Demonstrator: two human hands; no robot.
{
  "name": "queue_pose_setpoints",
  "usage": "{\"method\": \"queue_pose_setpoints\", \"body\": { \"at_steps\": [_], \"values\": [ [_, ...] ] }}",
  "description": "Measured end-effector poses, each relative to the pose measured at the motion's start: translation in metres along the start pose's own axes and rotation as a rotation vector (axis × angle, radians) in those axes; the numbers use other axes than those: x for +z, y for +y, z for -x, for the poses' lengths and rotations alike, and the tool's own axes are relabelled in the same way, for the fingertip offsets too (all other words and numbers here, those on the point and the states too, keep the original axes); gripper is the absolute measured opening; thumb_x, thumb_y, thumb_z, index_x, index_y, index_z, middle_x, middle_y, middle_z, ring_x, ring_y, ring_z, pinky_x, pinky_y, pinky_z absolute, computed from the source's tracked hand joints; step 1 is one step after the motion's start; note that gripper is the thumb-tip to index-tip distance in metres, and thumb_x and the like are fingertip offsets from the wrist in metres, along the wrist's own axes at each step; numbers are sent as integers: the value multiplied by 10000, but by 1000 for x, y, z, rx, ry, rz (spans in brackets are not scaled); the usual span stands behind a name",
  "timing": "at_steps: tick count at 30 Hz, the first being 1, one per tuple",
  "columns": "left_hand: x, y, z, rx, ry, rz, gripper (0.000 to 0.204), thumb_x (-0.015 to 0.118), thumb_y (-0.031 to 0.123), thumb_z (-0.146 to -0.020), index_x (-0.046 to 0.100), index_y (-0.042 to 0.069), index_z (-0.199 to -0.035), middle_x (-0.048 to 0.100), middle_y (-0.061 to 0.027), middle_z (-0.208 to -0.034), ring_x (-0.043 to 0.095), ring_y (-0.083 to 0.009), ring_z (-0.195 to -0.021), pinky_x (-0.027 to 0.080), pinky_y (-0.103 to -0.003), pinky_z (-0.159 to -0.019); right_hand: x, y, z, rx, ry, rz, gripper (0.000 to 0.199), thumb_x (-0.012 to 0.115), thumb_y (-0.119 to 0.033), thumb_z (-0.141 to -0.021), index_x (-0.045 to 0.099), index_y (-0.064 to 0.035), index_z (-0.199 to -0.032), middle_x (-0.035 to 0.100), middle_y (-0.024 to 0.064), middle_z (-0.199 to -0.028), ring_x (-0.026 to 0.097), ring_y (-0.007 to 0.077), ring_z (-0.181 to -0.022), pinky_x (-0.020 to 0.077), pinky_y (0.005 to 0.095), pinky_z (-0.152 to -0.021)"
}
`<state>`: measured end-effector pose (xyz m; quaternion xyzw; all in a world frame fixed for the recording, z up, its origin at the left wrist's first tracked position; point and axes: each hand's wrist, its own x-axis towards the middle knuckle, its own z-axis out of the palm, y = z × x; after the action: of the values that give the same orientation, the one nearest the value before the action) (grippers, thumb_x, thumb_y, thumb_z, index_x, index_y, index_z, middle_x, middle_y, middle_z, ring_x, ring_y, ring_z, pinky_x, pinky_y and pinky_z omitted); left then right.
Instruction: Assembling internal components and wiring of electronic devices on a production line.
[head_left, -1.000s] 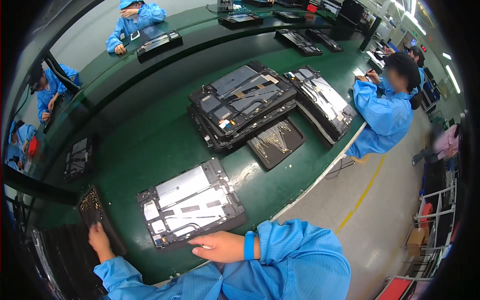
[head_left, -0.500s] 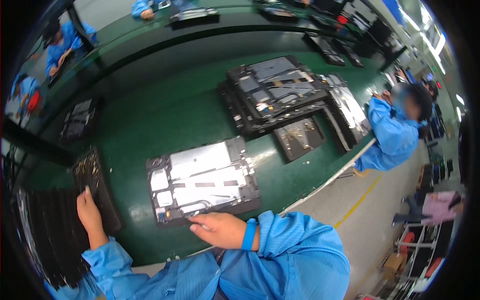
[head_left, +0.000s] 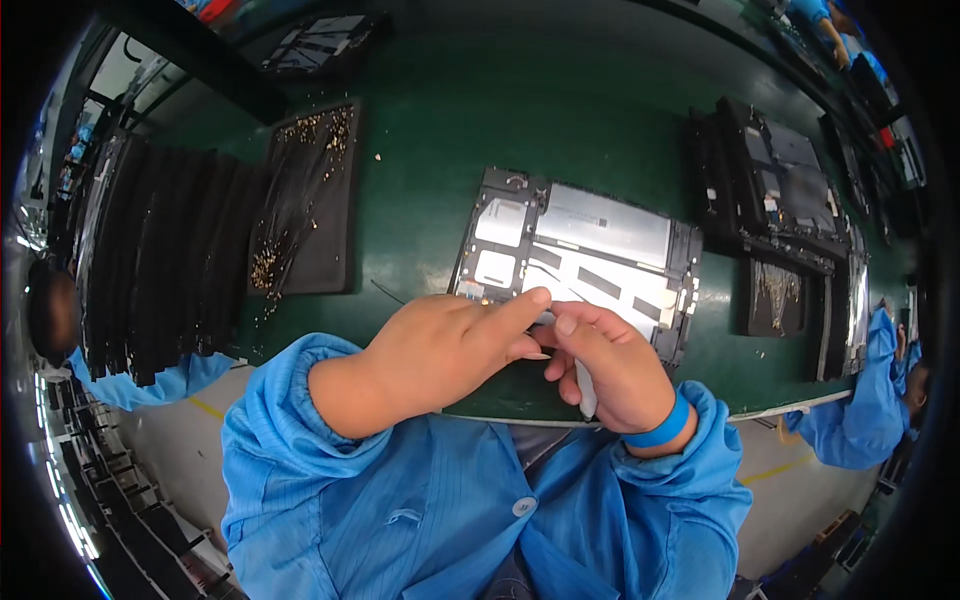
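Note:
An open flat device chassis with silver plates and dark strips lies on the green table right in front of me. My left hand rests at its near edge, index finger stretched out onto the lower left part of the panel. My right hand sits beside it, fingers curled around a slim white tool whose tip is hidden between the two hands. A blue band circles my right wrist.
A black tray with several small gold screws lies to the left, beside a row of black panels. A stack of dark chassis and a small parts tray lie right. A blue-sleeved co-worker stands at the far right.
My left hand left the screw tray at the left and came to the chassis beside my right hand. The view has tilted down and closer to the table.

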<state>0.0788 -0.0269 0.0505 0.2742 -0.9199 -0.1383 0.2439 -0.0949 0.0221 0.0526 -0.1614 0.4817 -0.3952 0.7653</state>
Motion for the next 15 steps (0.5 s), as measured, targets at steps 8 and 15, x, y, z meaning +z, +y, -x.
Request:
{"method": "queue_pose_setpoints", "body": {
  "at_steps": [8,15],
  "values": [
    [4,0,3,114,-126,67,634,660,183,-637,339,15,-1157,537,-73,-600,520,-221,-482,405,-299,-424,4,-8,-2,80,-79,215,284,527,-201,-793,497,7,-984,548,24,-804,486,69,-625,405,174,-559],
    [18,5,18,20,-66,55,247,566,118,-665,549,47,-900,510,-8,-630,504,-156,-563,398,-266,-485,-4,19,4,4,97,193,325,523,-116,-785,441,37,-1060,552,19,-813,493,51,-662,412,177,-605]
  ]
}}
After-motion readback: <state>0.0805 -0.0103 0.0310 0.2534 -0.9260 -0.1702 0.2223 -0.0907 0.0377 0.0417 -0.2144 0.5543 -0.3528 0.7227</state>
